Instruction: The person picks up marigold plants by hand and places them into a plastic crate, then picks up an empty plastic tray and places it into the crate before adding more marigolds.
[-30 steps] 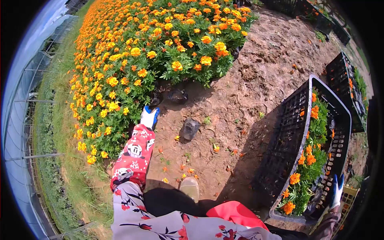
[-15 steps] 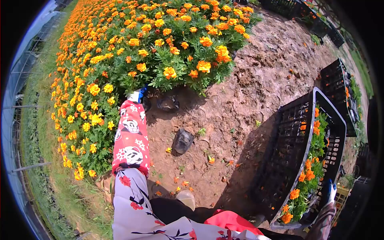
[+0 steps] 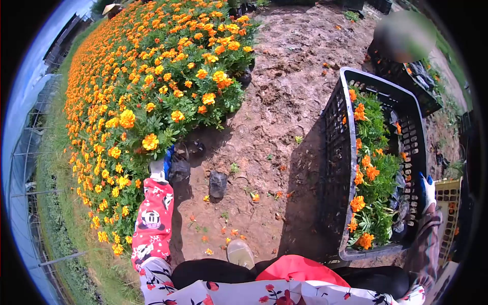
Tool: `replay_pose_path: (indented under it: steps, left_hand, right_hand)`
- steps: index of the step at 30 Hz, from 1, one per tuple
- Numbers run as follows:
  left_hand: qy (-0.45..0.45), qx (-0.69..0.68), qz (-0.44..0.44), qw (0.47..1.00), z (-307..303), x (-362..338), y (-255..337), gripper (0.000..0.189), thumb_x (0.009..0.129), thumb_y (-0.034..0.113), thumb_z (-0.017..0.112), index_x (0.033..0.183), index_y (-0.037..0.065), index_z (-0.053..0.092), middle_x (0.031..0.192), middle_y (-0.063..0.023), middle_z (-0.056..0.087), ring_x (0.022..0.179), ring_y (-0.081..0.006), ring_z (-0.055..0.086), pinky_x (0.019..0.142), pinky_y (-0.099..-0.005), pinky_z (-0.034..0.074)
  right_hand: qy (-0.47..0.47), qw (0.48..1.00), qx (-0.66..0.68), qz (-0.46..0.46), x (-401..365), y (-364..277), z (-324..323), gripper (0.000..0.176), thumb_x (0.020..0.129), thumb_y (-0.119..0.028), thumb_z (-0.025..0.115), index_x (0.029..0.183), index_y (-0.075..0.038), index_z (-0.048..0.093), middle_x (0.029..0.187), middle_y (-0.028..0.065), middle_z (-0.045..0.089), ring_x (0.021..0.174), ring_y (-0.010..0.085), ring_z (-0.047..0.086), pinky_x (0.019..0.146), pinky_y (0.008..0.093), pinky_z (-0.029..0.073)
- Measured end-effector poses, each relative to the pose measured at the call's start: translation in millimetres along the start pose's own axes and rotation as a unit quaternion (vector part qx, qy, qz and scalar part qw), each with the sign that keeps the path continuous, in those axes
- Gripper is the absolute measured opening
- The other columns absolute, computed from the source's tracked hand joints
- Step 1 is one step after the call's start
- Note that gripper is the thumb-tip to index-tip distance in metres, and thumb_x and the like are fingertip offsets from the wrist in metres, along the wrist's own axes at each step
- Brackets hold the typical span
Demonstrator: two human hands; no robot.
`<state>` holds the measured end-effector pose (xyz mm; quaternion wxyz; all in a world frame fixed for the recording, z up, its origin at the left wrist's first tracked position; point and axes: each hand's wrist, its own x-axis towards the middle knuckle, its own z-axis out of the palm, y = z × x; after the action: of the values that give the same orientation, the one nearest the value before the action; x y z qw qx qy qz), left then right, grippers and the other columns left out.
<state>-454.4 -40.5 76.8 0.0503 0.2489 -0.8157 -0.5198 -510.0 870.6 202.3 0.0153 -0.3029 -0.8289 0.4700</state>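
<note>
My left hand (image 3: 161,168), in a white and blue glove, is closed at the base of a flowering marigold plant (image 3: 151,141) beside its black soil bag (image 3: 180,170). Leaves and the bag hide some fingers. A separate black bag (image 3: 218,184) stands on the soil to its right. My right hand (image 3: 428,190), in a similar glove, lies against the right rim of a black plastic crate (image 3: 351,152). Its blue fingertips point away from me and are apart. Inside the crate, orange marigolds (image 3: 372,173) in black bags lie on their sides.
A dense bed of marigolds (image 3: 132,66) spreads ahead to the left. More dark crates (image 3: 432,104) stand at the right, near a blurred patch. Beside my right forearm is a yellow crate (image 3: 447,195). A straw-coloured hat (image 3: 112,8) shows far off. My shoe (image 3: 240,254) is on bare soil.
My left hand has come nearer my body, and the marigold and its bag have come with it. The view has turned, shifting the crate up and left; my right hand stays beside its rim.
</note>
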Motion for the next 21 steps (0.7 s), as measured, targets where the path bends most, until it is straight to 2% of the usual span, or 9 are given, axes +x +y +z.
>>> replay_pose_path:
  steps: [4,5,10,12,13,14,19,20,21]
  left_hand:
    - [-0.117,-0.057,0.061,0.99,43,-23,91,0.045,0.095,0.027,0.037,0.133,0.003,0.039,0.124,-0.0132,0.047,0.11,-0.0249,0.047,0.097,-0.0379,0.036]
    - [-0.141,-0.063,0.079,0.985,56,-29,118,0.045,0.095,0.027,0.037,0.134,0.003,0.038,0.125,-0.0132,0.047,0.111,-0.0248,0.046,0.098,-0.0378,0.035]
    - [-0.233,-0.028,0.202,0.951,131,-62,250,0.044,0.096,0.024,0.035,0.135,0.003,0.036,0.13,-0.0134,0.044,0.116,-0.0244,0.044,0.101,-0.0371,0.033]
    - [-0.257,0.004,0.264,0.93,163,-72,302,0.044,0.096,0.023,0.035,0.136,0.003,0.036,0.132,-0.0135,0.042,0.118,-0.0242,0.043,0.102,-0.0368,0.033]
    - [-0.265,0.027,0.3,0.916,180,-76,327,0.044,0.096,0.022,0.034,0.136,0.003,0.035,0.132,-0.0135,0.042,0.12,-0.0241,0.042,0.103,-0.0367,0.032]
    - [-0.272,0.049,0.339,0.899,197,-80,352,0.044,0.097,0.021,0.034,0.136,0.003,0.035,0.133,-0.0135,0.041,0.121,-0.024,0.042,0.103,-0.0365,0.032]
    - [-0.211,0.317,0.598,0.706,272,-96,454,0.043,0.097,0.018,0.032,0.137,0.002,0.033,0.138,-0.0137,0.038,0.126,-0.0236,0.039,0.107,-0.0358,0.03]
    - [-0.223,0.36,0.608,0.672,283,-96,471,0.043,0.098,0.018,0.032,0.138,0.002,0.032,0.139,-0.0137,0.038,0.127,-0.0235,0.039,0.107,-0.0357,0.03]
    - [-0.446,0.038,0.47,0.761,300,-81,465,0.042,0.096,0.014,0.036,0.136,0.001,0.034,0.136,-0.0139,0.041,0.123,-0.0236,0.042,0.105,-0.0344,0.033]
  right_hand:
    - [-0.116,0.993,0.01,-0.017,-40,-36,0,0.031,0.084,-0.027,0.063,0.105,-0.006,0.054,0.083,0.0013,0.057,0.068,0.0105,0.052,0.059,0.027,0.044]
    - [-0.086,0.988,-0.106,-0.066,-39,-35,-3,0.037,0.083,-0.029,0.064,0.108,-0.005,0.054,0.085,0.0021,0.057,0.072,0.0105,0.051,0.062,0.0271,0.044]
    - [-0.099,0.98,-0.145,-0.095,-23,-20,-6,0.045,0.083,-0.034,0.065,0.11,-0.001,0.052,0.087,0.0062,0.058,0.075,0.0124,0.049,0.067,0.0292,0.044]
    - [-0.089,0.984,-0.108,-0.114,-37,-27,-1,0.045,0.084,-0.034,0.063,0.113,-0.003,0.05,0.086,0.0079,0.059,0.073,0.0131,0.05,0.065,0.0304,0.045]
    - [-0.08,0.982,-0.102,-0.137,-38,-26,0,0.045,0.085,-0.035,0.063,0.116,-0.005,0.049,0.078,0.0039,0.055,0.062,0.0102,0.045,0.053,0.0274,0.039]
    - [-0.068,0.98,-0.099,-0.16,-37,-24,0,0.046,0.086,-0.035,0.062,0.119,-0.007,0.048,0.07,-0.0001,0.051,0.052,0.0073,0.04,0.042,0.0244,0.033]
    - [-0.121,0.982,-0.073,-0.125,-39,-26,-4,0.039,0.087,-0.035,0.057,0.112,-0.007,0.047,0.08,0.011,0.057,0.06,0.0175,0.051,0.054,0.0334,0.042]
    - [-0.107,0.977,-0.076,-0.168,-38,-23,-3,0.038,0.087,-0.036,0.057,0.11,-0.006,0.047,0.079,0.0118,0.057,0.061,0.018,0.051,0.055,0.0337,0.042]
    - [-0.113,0.98,-0.074,-0.148,-41,-26,-3,0.038,0.087,-0.036,0.056,0.109,-0.006,0.048,0.078,0.012,0.057,0.061,0.0184,0.052,0.055,0.0336,0.042]
